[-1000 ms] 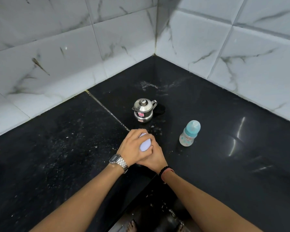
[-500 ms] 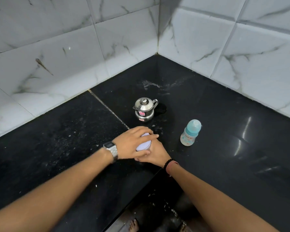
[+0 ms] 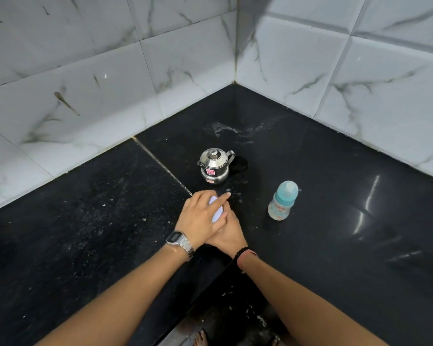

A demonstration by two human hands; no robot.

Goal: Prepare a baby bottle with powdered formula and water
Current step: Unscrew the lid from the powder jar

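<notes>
A small container with a pale lavender lid (image 3: pixel 216 213) stands on the black counter (image 3: pixel 85 221), mostly covered by both hands. My left hand (image 3: pixel 201 216) lies on top of the lid with its fingers curled around it. My right hand (image 3: pixel 229 232) grips the container's body from below and behind; the body is hidden. To the right, the baby bottle (image 3: pixel 283 201) stands upright with its teal cap on, untouched. A lidded steel pot (image 3: pixel 214 166) with a spout and handle sits just beyond the hands.
White marble-look tiled walls (image 3: pixel 310 71) meet in a corner behind the counter. A seam (image 3: pixel 160 166) crosses the counter left of the pot. White powdery smears mark the surface near the pot. The counter's front edge and bare feet show at the bottom.
My left hand has rotated on the lid, its wrist swinging round between frames, while my right hand keeps hold of the container. The bottle and pot have not moved.
</notes>
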